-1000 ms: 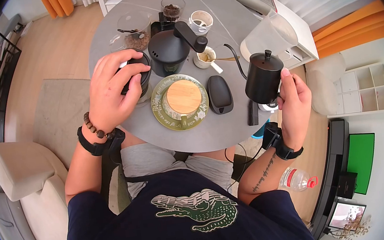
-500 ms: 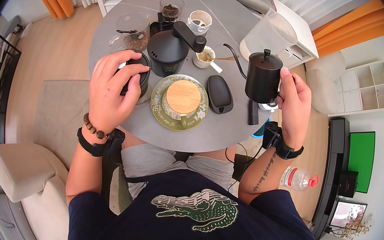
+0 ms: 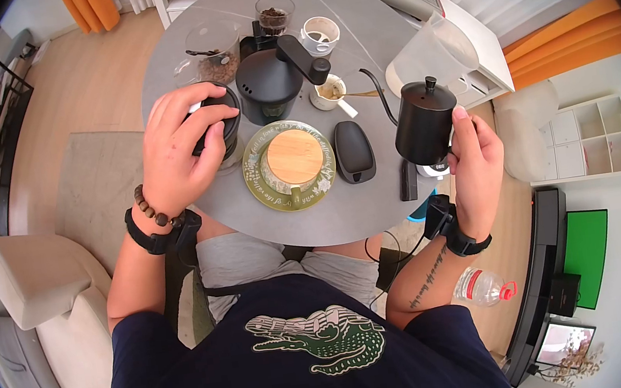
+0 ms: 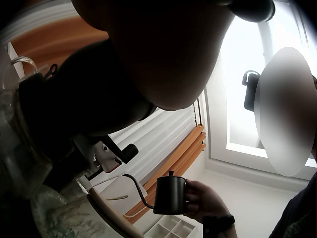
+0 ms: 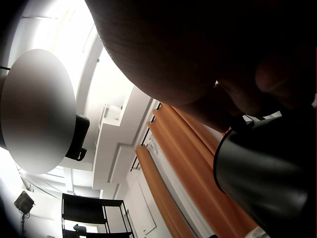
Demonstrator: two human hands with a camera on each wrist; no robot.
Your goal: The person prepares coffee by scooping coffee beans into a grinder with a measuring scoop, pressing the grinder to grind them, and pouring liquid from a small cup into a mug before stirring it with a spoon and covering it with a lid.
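My left hand (image 3: 183, 136) curls over a round black piece (image 3: 204, 139), its fingers on the top rim and the thumb on the near side. Clear glass (image 3: 235, 157) shows under that piece. With my right hand (image 3: 474, 166) I grip a black gooseneck kettle (image 3: 426, 122) by its handle. The kettle (image 4: 170, 196) is upright with its lid on, its spout towards the table's middle. It overlaps a small scale-like device (image 3: 432, 171) at the table's right edge. A wooden-topped cup (image 3: 296, 157) sits on a green saucer (image 3: 258, 193) between my hands.
Behind the saucer stands a black hand-crank grinder (image 3: 265, 79). Around it are a glass of coffee beans (image 3: 217, 66), a glass of dark grounds (image 3: 273, 18), a white cup (image 3: 320, 35) and a white-handled cup (image 3: 327, 92). A black oval dish (image 3: 353, 152) and a clear pitcher (image 3: 429, 55) stand to the right.
Both hands keep their holds in almost the same places. Only a very slight shift of the whole view shows.
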